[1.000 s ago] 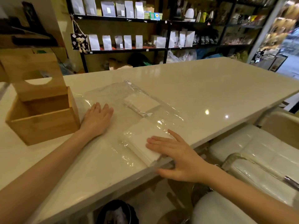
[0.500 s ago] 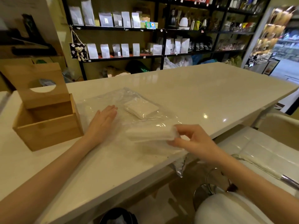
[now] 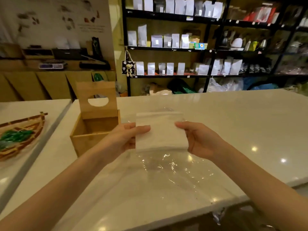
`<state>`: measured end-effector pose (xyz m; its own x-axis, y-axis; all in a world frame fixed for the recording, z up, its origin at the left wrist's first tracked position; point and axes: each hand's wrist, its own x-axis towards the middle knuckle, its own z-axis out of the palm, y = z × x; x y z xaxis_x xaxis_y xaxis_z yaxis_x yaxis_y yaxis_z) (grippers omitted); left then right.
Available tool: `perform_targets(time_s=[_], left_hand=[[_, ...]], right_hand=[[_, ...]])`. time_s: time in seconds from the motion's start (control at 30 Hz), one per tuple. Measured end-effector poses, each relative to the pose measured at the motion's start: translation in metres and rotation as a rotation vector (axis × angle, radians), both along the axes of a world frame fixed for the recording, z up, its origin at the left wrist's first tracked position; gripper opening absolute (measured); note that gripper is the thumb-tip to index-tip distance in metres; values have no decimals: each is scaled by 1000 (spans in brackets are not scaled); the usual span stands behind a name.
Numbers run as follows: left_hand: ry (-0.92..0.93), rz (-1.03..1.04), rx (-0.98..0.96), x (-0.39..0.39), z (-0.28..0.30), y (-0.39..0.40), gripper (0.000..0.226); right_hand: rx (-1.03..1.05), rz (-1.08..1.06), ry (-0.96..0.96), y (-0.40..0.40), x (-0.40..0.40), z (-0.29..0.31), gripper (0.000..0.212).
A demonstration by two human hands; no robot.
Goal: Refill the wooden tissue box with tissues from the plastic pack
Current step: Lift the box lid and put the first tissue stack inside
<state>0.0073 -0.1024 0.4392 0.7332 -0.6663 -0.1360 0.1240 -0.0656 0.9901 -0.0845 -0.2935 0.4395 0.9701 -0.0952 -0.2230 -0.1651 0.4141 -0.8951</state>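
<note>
A stack of white tissues point(image 3: 160, 132) is held up above the white counter, gripped on both sides. My left hand point(image 3: 126, 139) pinches its left edge and my right hand point(image 3: 198, 139) pinches its right edge. The clear plastic pack point(image 3: 175, 170) lies flat and crinkled on the counter under the stack, reaching the near edge. The wooden tissue box point(image 3: 93, 130) stands just left of my left hand, its hinged lid with a round hole raised upright and its inside empty.
A white counter point(image 3: 233, 122) spreads to the right and back. A woven tray point(image 3: 20, 134) with green items sits on a second counter at the left. Black shelves point(image 3: 208, 50) with pouches line the back wall.
The tissue stack came out of the plastic and rose above the counter. My left hand left the pack and took the stack's left edge. The view tilted up and turned left.
</note>
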Motion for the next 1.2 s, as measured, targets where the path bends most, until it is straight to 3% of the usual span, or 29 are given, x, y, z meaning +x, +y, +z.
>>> perform_targets(time_s=[0.13,0.3,0.4,0.5,0.77,0.93,1.1,1.2], left_hand=[[17,184,37,20,5,18,14],[38,380,78,42,17,44,16],[61,433,128,50,28,57,8],[57,450,185,58,34,70,13],[110,505,323,86,38,88,30],[154,547,382,103,47,92,18],[60,576,520,121,47,95,42],[25,564,576,125,45,96,41]], right_hand=[[15,120,23,13,39,3,20],[-11,297,44,32,84,7,35],[-71,390,24,41,106,12,18],[-190,448,-1,47,129,16,14],[-475,499,43,60,170,28,23],[-699,432,43,68,184,35,24],[-836,360,92,69,191,37,23],[-895,342,108,69,192,37,24]])
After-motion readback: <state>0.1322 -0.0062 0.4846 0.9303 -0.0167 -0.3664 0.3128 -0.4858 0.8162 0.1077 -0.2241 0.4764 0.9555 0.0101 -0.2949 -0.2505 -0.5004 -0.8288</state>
